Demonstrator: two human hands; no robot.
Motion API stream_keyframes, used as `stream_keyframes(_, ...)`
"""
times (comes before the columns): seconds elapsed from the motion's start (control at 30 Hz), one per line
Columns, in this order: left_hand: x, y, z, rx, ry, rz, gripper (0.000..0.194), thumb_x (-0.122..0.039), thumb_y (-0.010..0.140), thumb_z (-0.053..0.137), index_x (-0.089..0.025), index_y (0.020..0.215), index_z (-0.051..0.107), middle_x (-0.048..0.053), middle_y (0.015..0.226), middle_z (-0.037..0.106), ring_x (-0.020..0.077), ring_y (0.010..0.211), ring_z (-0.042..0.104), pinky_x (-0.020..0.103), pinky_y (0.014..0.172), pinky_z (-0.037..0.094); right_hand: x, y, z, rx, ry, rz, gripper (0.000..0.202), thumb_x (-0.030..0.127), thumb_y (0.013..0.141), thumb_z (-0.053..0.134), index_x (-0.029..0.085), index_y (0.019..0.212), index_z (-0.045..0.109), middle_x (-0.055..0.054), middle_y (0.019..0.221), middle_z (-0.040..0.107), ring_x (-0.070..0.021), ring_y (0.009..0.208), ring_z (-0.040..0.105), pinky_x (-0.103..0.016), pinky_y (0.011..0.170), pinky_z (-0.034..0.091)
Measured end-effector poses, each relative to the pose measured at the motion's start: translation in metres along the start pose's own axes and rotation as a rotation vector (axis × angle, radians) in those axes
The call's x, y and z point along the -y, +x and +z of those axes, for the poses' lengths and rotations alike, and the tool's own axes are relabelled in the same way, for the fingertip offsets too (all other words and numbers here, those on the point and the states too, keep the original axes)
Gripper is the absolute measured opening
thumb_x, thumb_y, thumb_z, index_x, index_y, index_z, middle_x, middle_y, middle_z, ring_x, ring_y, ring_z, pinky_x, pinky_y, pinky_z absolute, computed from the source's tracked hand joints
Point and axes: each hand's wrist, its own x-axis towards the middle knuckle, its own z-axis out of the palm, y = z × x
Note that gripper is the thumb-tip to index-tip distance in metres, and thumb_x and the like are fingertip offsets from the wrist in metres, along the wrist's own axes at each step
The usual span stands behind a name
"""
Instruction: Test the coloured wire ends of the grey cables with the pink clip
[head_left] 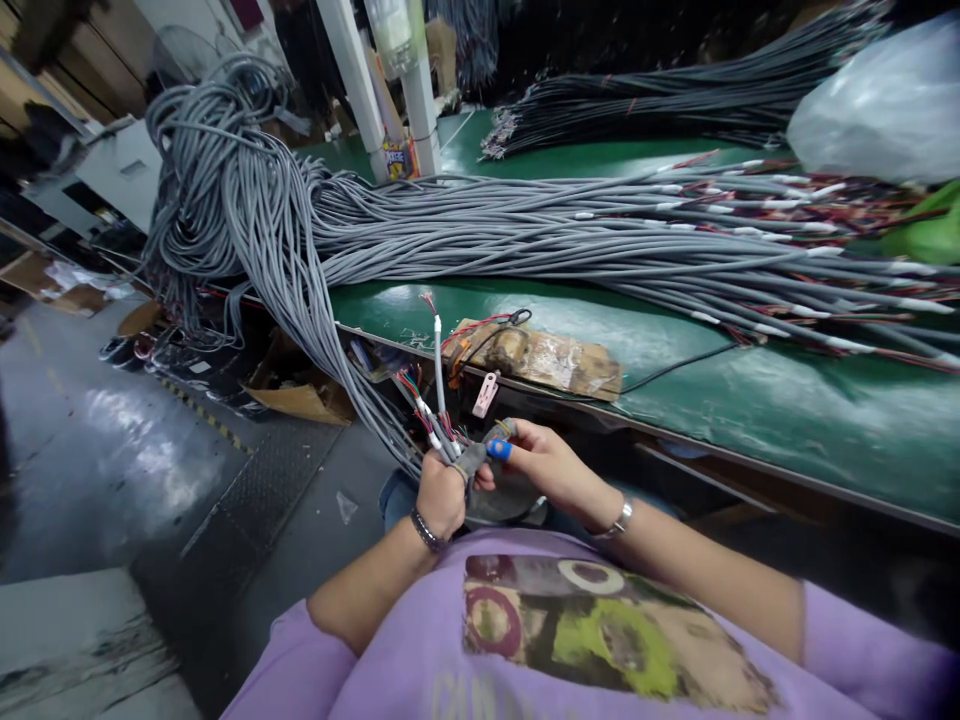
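Grey cables (375, 410) hang over the table edge, their stripped ends with coloured wires (420, 395) and white wraps rising from my left hand (444, 492). That hand is closed around the cable ends, with a grey covering on its thumb. Just to the right, my right hand (544, 462) has thumb and index finger pinched together, a blue band on one finger and grey covering on another. Anything tiny between those fingertips is too small to make out. One cable end (438, 350) stands upright above the rest.
On the green table (750, 390) lie a long bundle of grey cables (480, 225), a taped wooden block (559, 362) with a pink clip (486, 395) beside it, dark cables (637, 110) and a plastic bag (881, 105). Cardboard (300, 392) sits below left.
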Motion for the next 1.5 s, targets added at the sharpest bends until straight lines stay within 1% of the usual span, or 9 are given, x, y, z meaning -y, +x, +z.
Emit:
stream_keyframes(0.2, 0.005, -0.002, -0.013, 0.099, 0.112, 0.051, 0.037, -0.048, 0.066, 0.074, -0.015, 0.058, 0.059, 0.003, 0.049, 0.061, 0.0138, 0.048, 0.059, 0.023, 0.049, 0.046, 0.01, 0.011, 0.003, 0.056, -0.069, 0.01, 0.032, 0.047, 0.072, 0.07, 0.019, 0.068, 0.054, 0.002, 0.051, 0.06, -0.0121, 0.048, 0.053, -0.024, 0.049, 0.034)
stream_keyframes(0.37, 0.01, -0.003, -0.012, -0.007, 0.055, 0.092, 0.036, -0.047, 0.068, 0.072, -0.016, 0.059, 0.058, 0.002, 0.047, 0.059, 0.0148, 0.05, 0.06, 0.023, 0.049, 0.046, 0.005, 0.016, 0.005, -0.022, -0.119, 0.022, 0.034, 0.046, 0.067, 0.074, 0.018, 0.066, 0.055, 0.003, 0.049, 0.058, -0.0097, 0.046, 0.048, -0.023, 0.047, 0.032)
stream_keyframes(0.57, 0.001, -0.001, -0.003, -0.116, -0.146, 0.037, 0.036, -0.045, 0.061, 0.076, -0.016, 0.063, 0.055, -0.002, 0.044, 0.054, 0.014, 0.047, 0.06, 0.023, 0.05, 0.047, 0.007, 0.008, 0.011, 0.082, -0.03, -0.057, 0.026, 0.043, 0.077, 0.066, 0.021, 0.073, 0.054, 0.001, 0.059, 0.064, -0.0155, 0.057, 0.059, -0.029, 0.057, 0.042)
stream_keyframes(0.73, -0.006, -0.002, -0.001, -0.11, -0.191, 0.024, 0.034, -0.041, 0.059, 0.077, -0.016, 0.064, 0.054, -0.004, 0.043, 0.052, 0.0129, 0.045, 0.058, 0.023, 0.048, 0.048, 0.003, 0.014, 0.006, -0.064, -0.082, -0.002, 0.031, 0.045, 0.073, 0.069, 0.019, 0.066, 0.054, 0.003, 0.054, 0.058, -0.0103, 0.049, 0.05, -0.025, 0.05, 0.035)
stream_keyframes(0.93, -0.005, -0.004, 0.0, -0.103, -0.165, 0.003, 0.034, -0.041, 0.058, 0.077, -0.016, 0.063, 0.054, -0.003, 0.044, 0.052, 0.0132, 0.046, 0.058, 0.023, 0.047, 0.047, 0.004, 0.02, 0.013, 0.122, 0.104, 0.106, 0.031, 0.048, 0.077, 0.065, 0.019, 0.078, 0.053, 0.0, 0.051, 0.062, -0.015, 0.047, 0.057, -0.027, 0.051, 0.038)
stream_keyframes(1.13, -0.003, -0.003, 0.0, -0.129, -0.159, -0.001, 0.035, -0.042, 0.058, 0.077, -0.016, 0.063, 0.055, -0.004, 0.044, 0.052, 0.0127, 0.045, 0.057, 0.023, 0.046, 0.046, 0.003, 0.016, 0.016, -0.048, 0.119, 0.077, 0.031, 0.042, 0.069, 0.073, 0.019, 0.065, 0.052, 0.003, 0.046, 0.056, -0.0116, 0.043, 0.05, -0.025, 0.048, 0.036)
stream_keyframes(1.3, -0.011, -0.004, -0.003, -0.134, -0.2, 0.006, 0.034, -0.039, 0.057, 0.078, -0.017, 0.066, 0.055, -0.005, 0.045, 0.053, 0.0085, 0.04, 0.051, 0.02, 0.043, 0.042, -0.002, 0.022, -0.004, -0.259, 0.313, 0.119, 0.029, 0.042, 0.069, 0.073, 0.018, 0.067, 0.057, 0.004, 0.056, 0.053, -0.0069, 0.046, 0.041, -0.022, 0.048, 0.04)
stream_keyframes(1.43, -0.021, -0.005, -0.002, -0.049, -0.205, -0.022, 0.033, -0.039, 0.057, 0.077, -0.016, 0.064, 0.054, -0.003, 0.044, 0.055, 0.0086, 0.037, 0.048, 0.02, 0.039, 0.039, 0.005, 0.033, -0.016, -0.093, 0.436, 0.267, 0.033, 0.051, 0.073, 0.069, 0.018, 0.078, 0.063, -0.004, 0.075, 0.064, -0.0094, 0.053, 0.048, -0.022, 0.046, 0.043)
stream_keyframes(1.5, -0.025, -0.004, 0.0, -0.005, -0.201, -0.036, 0.032, -0.039, 0.056, 0.076, -0.016, 0.063, 0.054, -0.002, 0.044, 0.055, 0.0089, 0.036, 0.047, 0.021, 0.037, 0.039, 0.009, 0.038, -0.017, -0.026, 0.377, 0.208, 0.035, 0.051, 0.07, 0.071, 0.018, 0.079, 0.064, -0.003, 0.075, 0.063, -0.0089, 0.053, 0.047, -0.021, 0.046, 0.041)
